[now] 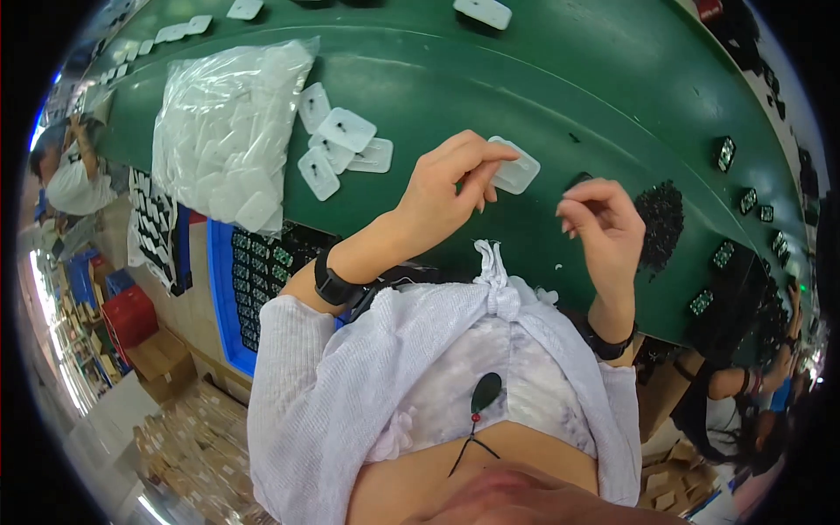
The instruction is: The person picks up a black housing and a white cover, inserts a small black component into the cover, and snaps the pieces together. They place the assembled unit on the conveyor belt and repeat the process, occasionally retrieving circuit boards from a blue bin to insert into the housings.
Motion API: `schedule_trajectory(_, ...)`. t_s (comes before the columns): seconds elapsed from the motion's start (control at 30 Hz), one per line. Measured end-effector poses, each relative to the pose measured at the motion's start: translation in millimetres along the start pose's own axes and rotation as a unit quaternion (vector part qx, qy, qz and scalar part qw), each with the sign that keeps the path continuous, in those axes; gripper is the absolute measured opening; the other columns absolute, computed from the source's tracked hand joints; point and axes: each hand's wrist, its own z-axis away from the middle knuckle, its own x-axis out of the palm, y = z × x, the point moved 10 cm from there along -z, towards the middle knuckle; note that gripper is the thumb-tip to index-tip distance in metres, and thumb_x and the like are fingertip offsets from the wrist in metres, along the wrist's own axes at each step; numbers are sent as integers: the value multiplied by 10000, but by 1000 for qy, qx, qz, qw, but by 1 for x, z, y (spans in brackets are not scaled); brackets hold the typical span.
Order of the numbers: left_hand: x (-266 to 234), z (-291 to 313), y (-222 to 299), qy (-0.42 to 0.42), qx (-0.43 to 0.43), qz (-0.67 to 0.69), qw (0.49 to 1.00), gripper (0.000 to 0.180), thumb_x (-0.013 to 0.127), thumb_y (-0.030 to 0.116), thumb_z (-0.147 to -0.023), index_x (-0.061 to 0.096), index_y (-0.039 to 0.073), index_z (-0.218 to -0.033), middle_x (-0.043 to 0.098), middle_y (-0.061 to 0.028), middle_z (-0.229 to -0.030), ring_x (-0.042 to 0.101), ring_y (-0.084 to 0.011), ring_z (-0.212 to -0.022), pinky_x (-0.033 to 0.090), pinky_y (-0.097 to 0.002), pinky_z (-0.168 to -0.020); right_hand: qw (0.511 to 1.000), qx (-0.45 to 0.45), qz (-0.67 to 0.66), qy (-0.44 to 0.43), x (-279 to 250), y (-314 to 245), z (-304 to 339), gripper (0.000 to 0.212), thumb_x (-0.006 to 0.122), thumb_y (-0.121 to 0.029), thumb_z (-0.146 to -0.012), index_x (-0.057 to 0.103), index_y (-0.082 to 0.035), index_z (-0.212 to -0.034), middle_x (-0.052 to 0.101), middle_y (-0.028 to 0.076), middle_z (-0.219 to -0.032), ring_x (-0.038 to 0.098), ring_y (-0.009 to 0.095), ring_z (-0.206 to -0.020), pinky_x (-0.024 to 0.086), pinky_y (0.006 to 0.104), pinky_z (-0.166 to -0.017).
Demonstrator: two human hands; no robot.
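My left hand [455, 175] has its fingers bent at the edge of a translucent white plastic cover [518, 171], rounded at the corners, and grips it. Just to its right, above the green table, my right hand [605, 223] is curled with thumb and fingertips pinched together. Whatever may sit between those fingertips is too small to make out. A heap of small black parts [661, 223] lies right beside that hand. Left of my left hand, several similar white covers [347, 129] with small dark pieces on them lie loosely overlapped.
A large clear bag [232, 131] full of white covers rests at the left. Below it stands a blue crate [229, 306] with dark parts. More covers [483, 12] line the far conveyor belt. Dark circuit-like pieces [725, 154] are spread at the right. Other people work at both sides.
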Motion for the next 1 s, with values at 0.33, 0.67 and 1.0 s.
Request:
schedule_trajectory(0.33, -44, 17, -16, 80, -34, 3, 996, 213, 506, -35, -954, 649, 7, -1107, 572, -82, -947, 648, -125, -667, 496, -217, -536, 988, 37, -55, -142, 75, 13, -46, 199, 531, 27, -954, 582, 63, -1143, 673, 142, -943, 664, 171, -799, 563, 277, -736)
schedule_trajectory(0.67, -24, -6, -16, 18, -37, 29, 999, 227, 478, -6, -988, 604, -48, -1173, 568, -113, -1034, 641, -150, -746, 526, -236, -603, 992, -21, -102, -67, 50, 11, -45, 73, 606, 4, -927, 565, 37, -978, 658, 119, -874, 645, 146, -724, 540, 246, -636)
schedule_trajectory(1.0, 4, -12, 2, -7, 13, 18, 1000, 255, 561, -85, -907, 641, -6, -1136, 584, -110, -1006, 668, -156, -745, 557, -237, -597, 997, 15, -52, -61, 44, 15, -35, 105, 659, -35, -906, 572, -21, -965, 617, 52, -844, 588, 69, -697, 476, 202, -578)
